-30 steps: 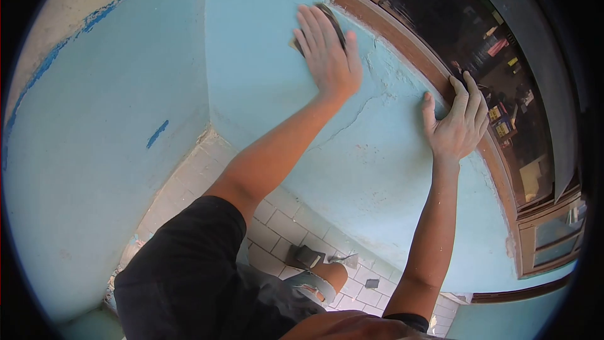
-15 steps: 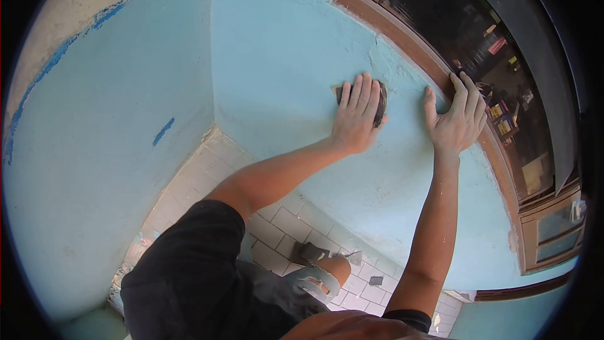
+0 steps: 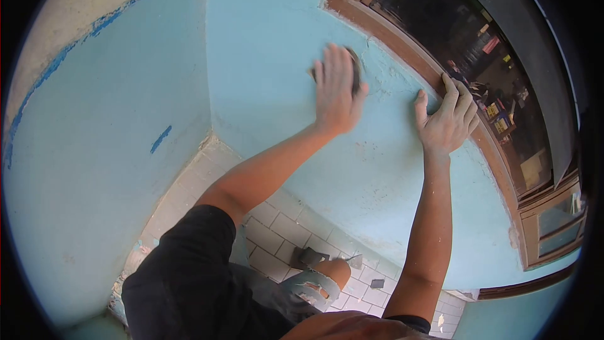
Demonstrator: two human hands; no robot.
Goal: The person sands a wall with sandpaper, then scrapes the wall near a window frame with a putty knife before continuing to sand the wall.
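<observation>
My left hand presses a dark piece of sandpaper flat against the light blue wall. Motion blurs its fingers, and they cover most of the sandpaper; a dark edge shows beside the thumb and a small corner at the other side. Cracked, flaking paint lies just right of this hand. Dusty and holding nothing, my right hand leans at the brown window frame, its thumb apart on the wall and its fingertips over the frame's edge.
Behind the window opening is a dark room with various items. On the white tiled floor by my knee lie a dark object and a small grey piece. A side wall with blue paint streaks meets this wall at a corner.
My left hand has slid up and to the left along the wall with the sandpaper. My right hand stays at the window frame, its fingers slightly more bent.
</observation>
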